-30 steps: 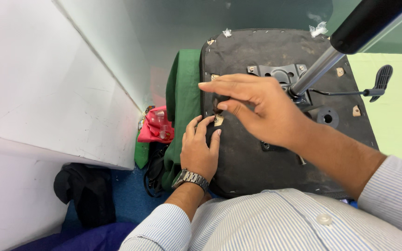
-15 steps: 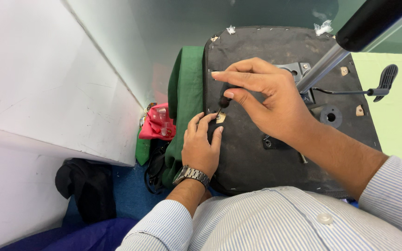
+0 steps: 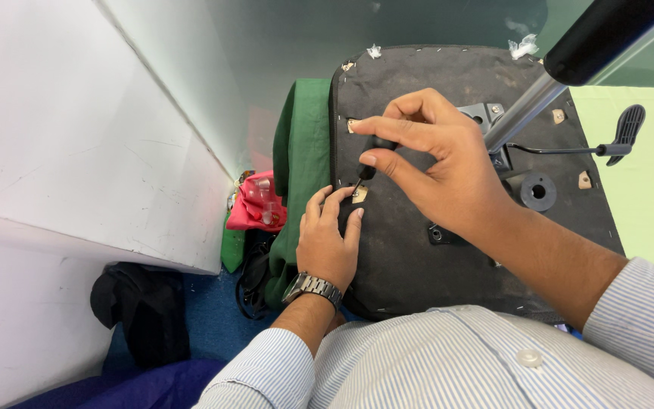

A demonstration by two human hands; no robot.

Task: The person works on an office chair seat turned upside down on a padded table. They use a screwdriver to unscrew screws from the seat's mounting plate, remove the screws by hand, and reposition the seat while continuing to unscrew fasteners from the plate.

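An upturned office chair seat (image 3: 433, 250) with a black fabric underside lies in front of me, green upholstery (image 3: 302, 144) showing along its left edge. My right hand (image 3: 437, 163) grips a small black-handled screwdriver (image 3: 371, 157), its tip pointing down at a light mounting tab (image 3: 359, 194) near the seat's left edge. My left hand (image 3: 328, 238), a metal watch on its wrist, rests on the seat with its fingertips at that tab. The chair's silver and black gas column (image 3: 562, 68) rises at the upper right.
A black adjustment lever (image 3: 624, 130) sticks out to the right. A white wall panel (image 3: 77, 136) stands close on the left. On the blue floor lie a pink bundle (image 3: 255, 204), black cables (image 3: 253, 276) and a black bag (image 3: 141, 307).
My right hand has lifted off the seat and turned upright, bringing the screwdriver tip down to the tab. The left hand stayed at the tab.
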